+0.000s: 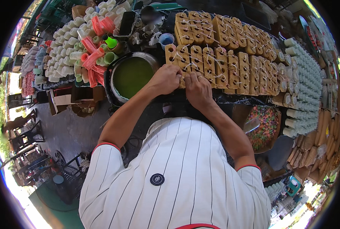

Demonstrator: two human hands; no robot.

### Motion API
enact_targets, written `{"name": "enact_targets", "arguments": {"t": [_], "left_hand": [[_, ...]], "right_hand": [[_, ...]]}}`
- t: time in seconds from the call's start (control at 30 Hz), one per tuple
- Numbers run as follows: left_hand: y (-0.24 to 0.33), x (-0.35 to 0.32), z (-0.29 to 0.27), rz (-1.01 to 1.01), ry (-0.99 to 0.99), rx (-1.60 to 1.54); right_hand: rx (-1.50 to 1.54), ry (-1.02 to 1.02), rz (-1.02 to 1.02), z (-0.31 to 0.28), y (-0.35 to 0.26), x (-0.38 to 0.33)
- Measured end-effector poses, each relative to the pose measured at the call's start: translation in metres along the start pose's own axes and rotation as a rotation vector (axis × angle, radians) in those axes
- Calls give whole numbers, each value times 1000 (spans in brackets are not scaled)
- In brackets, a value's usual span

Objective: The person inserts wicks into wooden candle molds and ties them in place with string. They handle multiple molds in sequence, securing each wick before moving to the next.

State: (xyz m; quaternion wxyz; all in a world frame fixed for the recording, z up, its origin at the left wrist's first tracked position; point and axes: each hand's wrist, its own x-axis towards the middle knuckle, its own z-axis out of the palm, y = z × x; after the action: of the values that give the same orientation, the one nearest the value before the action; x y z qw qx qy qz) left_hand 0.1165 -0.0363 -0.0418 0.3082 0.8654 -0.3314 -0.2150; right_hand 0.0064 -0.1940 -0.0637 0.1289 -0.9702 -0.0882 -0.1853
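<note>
Left hand (166,78): held knuckles up, fingers curled in a pinch.
Right hand (198,88): set just beside it, fingertips seemingly pinched.
Forearms: both bare, extended forward and converged.

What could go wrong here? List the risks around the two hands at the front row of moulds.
1. The left hand works right beside the metal pot of green liquid; a slip of the elbow might knock or splash it.
2. Both hands, the right hand too, pinch white string at one wooden mould block; a hard tug may shift the close-packed neighbouring blocks.
3. The open tub of coloured sweets sits under the right forearm and could catch drips.
</note>
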Motion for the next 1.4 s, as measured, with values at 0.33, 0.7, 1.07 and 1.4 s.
{"name": "enact_targets", "arguments": {"t": [0.33,0.7,1.07,1.4], "left_hand": [[3,6,-5,-5,-41,-36],[14,7,-10,-57,-89,25],[15,8,-7,17,-65,83],[20,9,-12,17,-125,101]], "right_hand": [[101,23,-10,10,5,-3],[193,-132,238,-28,-3,-17],[101,2,163,-9,2,-24],[42,51,76,-13,0,-20]]}}
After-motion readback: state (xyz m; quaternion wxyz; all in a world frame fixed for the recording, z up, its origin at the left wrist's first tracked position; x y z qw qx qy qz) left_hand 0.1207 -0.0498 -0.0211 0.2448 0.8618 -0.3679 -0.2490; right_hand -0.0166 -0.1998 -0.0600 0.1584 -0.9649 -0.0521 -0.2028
